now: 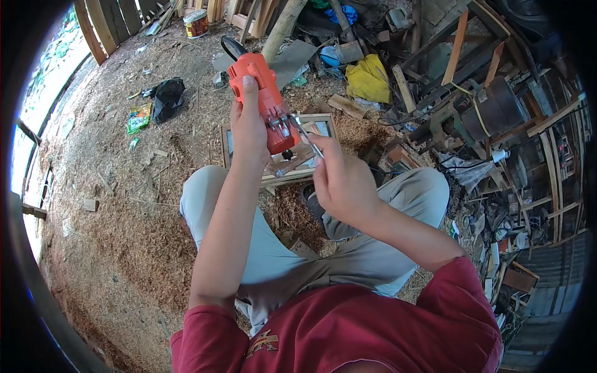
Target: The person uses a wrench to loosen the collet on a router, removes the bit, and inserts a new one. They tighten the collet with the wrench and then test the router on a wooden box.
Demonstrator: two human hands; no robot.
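An orange trim router is raised in front of me, tilted, its black collet end pointing down toward my knees. My left hand is wrapped around its body, thumb lying along the casing. Between the fingers of my right hand is a slim metal wrench, whose far end touches or nearly touches the silver fittings on the router's side. Exactly what it meets there is too small to make out. Behind and below the router, a wooden frame lies on the ground.
Sawdust and shavings cover the ground. A black plastic bag and a green packet lie to the left, with a tub farther back. Yellow cloth or plastic, a motor-like machine and scrap wood crowd the right.
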